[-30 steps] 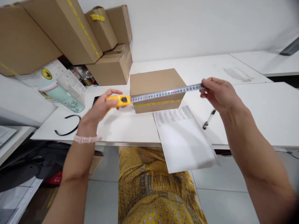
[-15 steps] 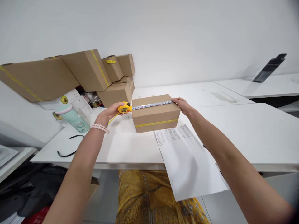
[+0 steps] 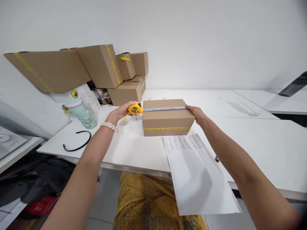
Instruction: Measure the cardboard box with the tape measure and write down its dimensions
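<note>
A closed cardboard box (image 3: 168,123) with yellow tape along its front lies on the white table. My left hand (image 3: 123,110) is closed around a yellow tape measure (image 3: 135,108) just off the box's left edge. From it the metal blade (image 3: 164,109) stretches straight across the top of the box, numbers facing up. My right hand (image 3: 197,113) grips the blade's far end at the box's right edge, its fingers against the cardboard. The blade's very tip is hidden under those fingers. A yellow wrist strap hangs from the tape measure.
Cardboard boxes (image 3: 126,92) are stacked at the back left, near a mint-green tumbler (image 3: 82,115). A black headband (image 3: 78,149) lies at the left. A sheet of paper (image 3: 196,182) with rows of writing overhangs the table's front edge. A dark object (image 3: 294,84) stands far right.
The view has shifted, so the box and both hands sit slightly farther right in the picture. The blade stays stretched over the box top, and both hands keep their hold.
</note>
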The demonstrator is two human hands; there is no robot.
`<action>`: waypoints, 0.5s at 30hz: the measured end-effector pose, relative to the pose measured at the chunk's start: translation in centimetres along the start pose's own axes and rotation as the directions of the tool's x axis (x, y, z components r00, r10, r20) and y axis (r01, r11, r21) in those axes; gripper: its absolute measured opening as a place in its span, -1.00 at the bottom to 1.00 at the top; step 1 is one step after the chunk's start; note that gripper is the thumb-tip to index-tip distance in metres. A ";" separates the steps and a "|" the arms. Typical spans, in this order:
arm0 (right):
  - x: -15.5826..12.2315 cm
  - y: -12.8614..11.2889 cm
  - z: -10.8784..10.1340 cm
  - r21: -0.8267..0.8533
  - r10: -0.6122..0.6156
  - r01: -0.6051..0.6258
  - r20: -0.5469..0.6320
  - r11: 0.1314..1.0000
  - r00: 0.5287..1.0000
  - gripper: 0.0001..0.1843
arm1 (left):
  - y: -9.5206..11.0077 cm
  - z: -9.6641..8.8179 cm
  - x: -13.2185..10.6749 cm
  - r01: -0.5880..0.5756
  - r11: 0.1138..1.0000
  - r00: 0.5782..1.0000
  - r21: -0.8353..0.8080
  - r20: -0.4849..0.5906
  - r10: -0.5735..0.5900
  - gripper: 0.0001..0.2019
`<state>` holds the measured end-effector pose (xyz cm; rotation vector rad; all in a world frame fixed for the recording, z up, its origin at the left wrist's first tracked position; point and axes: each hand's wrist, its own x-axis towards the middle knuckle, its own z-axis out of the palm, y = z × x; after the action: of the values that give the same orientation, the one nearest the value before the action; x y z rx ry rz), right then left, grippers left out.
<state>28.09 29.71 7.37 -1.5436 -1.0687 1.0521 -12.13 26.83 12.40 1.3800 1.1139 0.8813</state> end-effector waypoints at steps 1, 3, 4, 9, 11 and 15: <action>-0.1 0.0 0.0 -0.021 -0.012 0.012 -0.023 1.000 1.000 -0.70 | 0.0 0.0 0.0 -0.004 1.000 1.000 0.001 -0.001 0.004 -0.50; -0.4 -0.1 0.0 -0.068 -0.048 0.043 -0.072 0.997 0.996 -0.64 | 0.3 0.1 -0.1 -0.016 1.000 1.000 0.009 -0.006 0.016 -0.52; -0.5 -0.3 -0.1 -0.088 -0.069 0.061 -0.092 0.994 0.993 -0.61 | 0.7 0.1 -0.3 -0.028 1.000 1.000 0.015 -0.011 0.028 -0.53; -0.2 -3.2 -1.4 -0.084 -0.199 0.190 -0.121 0.978 0.973 -0.62 | 3.5 1.8 -3.9 -0.119 0.992 0.993 0.032 0.002 0.119 -0.50; 0.2 -5.3 -1.9 -0.011 -0.309 0.309 -0.091 0.951 0.947 -0.66 | 3.2 4.6 -6.9 -0.100 0.995 0.989 0.013 0.113 0.097 -0.47; 0.2 -9.0 -0.2 -0.006 -0.453 0.466 0.228 0.885 0.862 -0.65 | -0.7 14.8 -13.2 0.181 0.943 0.894 -0.280 0.446 -0.039 -0.45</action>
<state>27.04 31.35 16.20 -1.1440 -1.5467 0.8696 -1.91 9.90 11.00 1.1560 0.6644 0.5924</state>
